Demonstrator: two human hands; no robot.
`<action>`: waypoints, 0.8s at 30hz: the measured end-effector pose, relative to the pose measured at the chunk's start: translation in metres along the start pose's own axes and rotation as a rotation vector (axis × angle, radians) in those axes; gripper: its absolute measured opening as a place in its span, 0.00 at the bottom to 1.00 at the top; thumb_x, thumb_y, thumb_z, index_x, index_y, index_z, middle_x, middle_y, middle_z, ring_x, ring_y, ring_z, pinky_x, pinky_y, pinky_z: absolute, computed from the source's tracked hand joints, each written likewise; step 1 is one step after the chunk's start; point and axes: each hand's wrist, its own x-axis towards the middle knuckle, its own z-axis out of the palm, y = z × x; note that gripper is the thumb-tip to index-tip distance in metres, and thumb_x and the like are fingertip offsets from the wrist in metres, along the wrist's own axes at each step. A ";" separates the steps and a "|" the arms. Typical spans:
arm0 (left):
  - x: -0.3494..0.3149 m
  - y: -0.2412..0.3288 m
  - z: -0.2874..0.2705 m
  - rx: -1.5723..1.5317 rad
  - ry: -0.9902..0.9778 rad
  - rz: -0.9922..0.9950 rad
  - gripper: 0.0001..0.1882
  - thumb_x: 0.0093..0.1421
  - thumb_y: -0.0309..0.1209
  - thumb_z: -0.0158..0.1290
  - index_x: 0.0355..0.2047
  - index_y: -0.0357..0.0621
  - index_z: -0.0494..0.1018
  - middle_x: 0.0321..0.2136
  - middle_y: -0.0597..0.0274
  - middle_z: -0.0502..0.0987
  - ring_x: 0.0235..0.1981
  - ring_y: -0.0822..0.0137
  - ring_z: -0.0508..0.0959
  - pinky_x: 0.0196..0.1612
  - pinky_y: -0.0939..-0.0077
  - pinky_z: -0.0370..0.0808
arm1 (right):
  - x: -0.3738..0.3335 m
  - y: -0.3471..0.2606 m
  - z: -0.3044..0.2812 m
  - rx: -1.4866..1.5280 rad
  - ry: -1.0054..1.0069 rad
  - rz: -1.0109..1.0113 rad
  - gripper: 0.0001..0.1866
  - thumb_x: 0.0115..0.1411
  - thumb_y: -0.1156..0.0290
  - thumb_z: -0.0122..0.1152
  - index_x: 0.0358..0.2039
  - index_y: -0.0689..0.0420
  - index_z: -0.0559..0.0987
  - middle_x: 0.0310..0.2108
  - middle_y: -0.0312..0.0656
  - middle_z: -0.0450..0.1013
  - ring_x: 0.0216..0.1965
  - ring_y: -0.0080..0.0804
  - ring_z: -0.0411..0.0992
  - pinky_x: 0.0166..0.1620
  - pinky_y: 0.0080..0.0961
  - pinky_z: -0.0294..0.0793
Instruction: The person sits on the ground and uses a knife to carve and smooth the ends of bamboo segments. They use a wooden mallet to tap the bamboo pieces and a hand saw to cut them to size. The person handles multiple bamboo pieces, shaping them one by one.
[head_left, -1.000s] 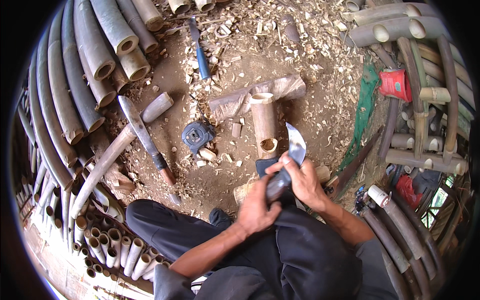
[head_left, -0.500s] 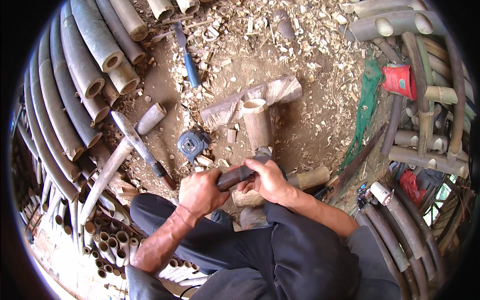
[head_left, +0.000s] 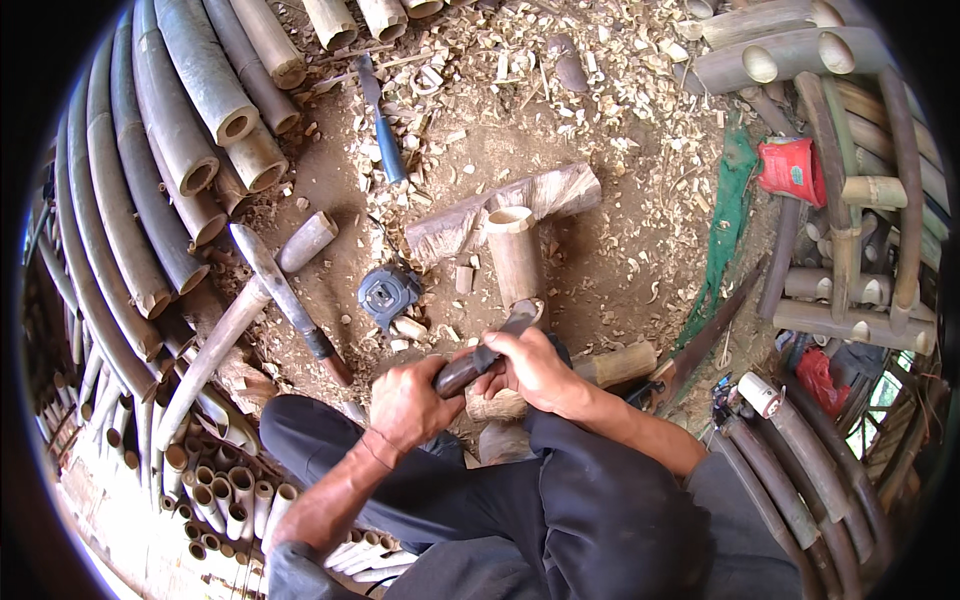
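Bamboo piece [head_left: 515,262] just ahead of me, long axis running away, far end at the wood block [head_left: 450,229]. My right hand [head_left: 537,370] is nearer; left hand [head_left: 408,402] behind it, both wrapped round the dark-handled knife [head_left: 484,358].

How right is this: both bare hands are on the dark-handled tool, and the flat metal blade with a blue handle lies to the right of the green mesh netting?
Wrong on one point: in the head view, the flat metal blade with a blue handle lies to the left of the green mesh netting. The left hand and right hand are both on the dark-handled tool.
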 end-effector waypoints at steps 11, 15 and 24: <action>0.076 0.140 -0.063 0.838 -0.229 0.470 0.06 0.56 0.29 0.55 0.23 0.49 0.81 0.23 0.62 0.81 0.26 0.64 0.83 0.27 0.70 0.77 | -0.009 -0.001 -0.040 0.889 -0.117 -0.033 0.21 0.70 0.55 0.42 0.40 0.59 0.77 0.29 0.43 0.79 0.28 0.34 0.78 0.36 0.30 0.78; 0.068 0.116 -0.073 0.926 -0.335 0.500 0.09 0.60 0.31 0.53 0.23 0.48 0.78 0.22 0.63 0.80 0.22 0.67 0.80 0.25 0.71 0.75 | -0.001 0.013 -0.041 0.707 -0.248 -0.021 0.19 0.70 0.55 0.44 0.46 0.54 0.77 0.31 0.40 0.79 0.31 0.37 0.79 0.38 0.34 0.79; 0.036 -0.039 -0.001 0.193 -0.255 0.294 0.14 0.44 0.34 0.60 0.34 0.48 0.76 0.26 0.57 0.79 0.27 0.57 0.81 0.33 0.61 0.79 | -0.006 0.020 -0.035 0.162 0.150 0.166 0.12 0.62 0.65 0.61 0.40 0.62 0.80 0.28 0.41 0.77 0.23 0.32 0.77 0.27 0.29 0.77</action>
